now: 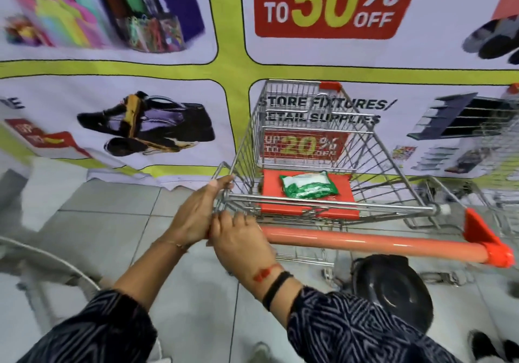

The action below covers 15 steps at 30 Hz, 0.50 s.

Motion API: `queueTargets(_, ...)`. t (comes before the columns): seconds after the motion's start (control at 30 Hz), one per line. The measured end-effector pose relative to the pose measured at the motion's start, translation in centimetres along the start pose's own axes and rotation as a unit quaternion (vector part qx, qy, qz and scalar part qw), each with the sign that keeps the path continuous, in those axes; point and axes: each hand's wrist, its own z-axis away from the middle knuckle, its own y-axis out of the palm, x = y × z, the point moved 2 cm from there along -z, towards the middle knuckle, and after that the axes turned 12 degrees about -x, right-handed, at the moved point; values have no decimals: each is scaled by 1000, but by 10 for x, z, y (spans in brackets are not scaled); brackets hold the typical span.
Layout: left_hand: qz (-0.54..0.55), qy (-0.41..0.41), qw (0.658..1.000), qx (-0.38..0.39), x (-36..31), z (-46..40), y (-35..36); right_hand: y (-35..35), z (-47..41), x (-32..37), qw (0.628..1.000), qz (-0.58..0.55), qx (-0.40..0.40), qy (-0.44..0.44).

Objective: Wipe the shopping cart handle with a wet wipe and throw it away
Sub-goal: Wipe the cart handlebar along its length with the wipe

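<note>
Tiled shop floor [118,222] underfoot, and a big sale banner [230,62] fills the far wall. It shouts "UP TO 50% OFF" up top, "STORE FIXTURES/ RETAIL SUPPLIES" behind the wire, and "UP TO 20% OFF" lower down. The shopping cart [309,126] stands near right, its orange handle [373,243] running across to the right.

Both hands are bunched at the handle's left end. The left hand [193,216] has fingers curled round the basket's wire corner; the right hand [238,239] is closed over the handle end, touching the left. Whether a wipe is pressed under that palm, I can't tell; none shows.

The green-and-white wipes pack [307,185] lies on the red child seat [309,194], its print too blurred to read. Judging by this, wiping is barely begun at best: the bar's long right stretch awaits, then disposal. No bin identifiable.
</note>
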Motion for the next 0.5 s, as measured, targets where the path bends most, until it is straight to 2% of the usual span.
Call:
queueTargets(0.13, -46, 14, 999, -9, -1, 2, 1, -2, 10, -13, 1000, -13, -4, -2)
queueTargets(0.33, -158, 109, 981, -4, -7, 7, 1, -19, 86, -116, 1000, -15, -18, 18)
queueTargets(0.5, -302, 202, 929, 67, -9, 6, 5, -35, 145, -196, 999, 21, -5, 39)
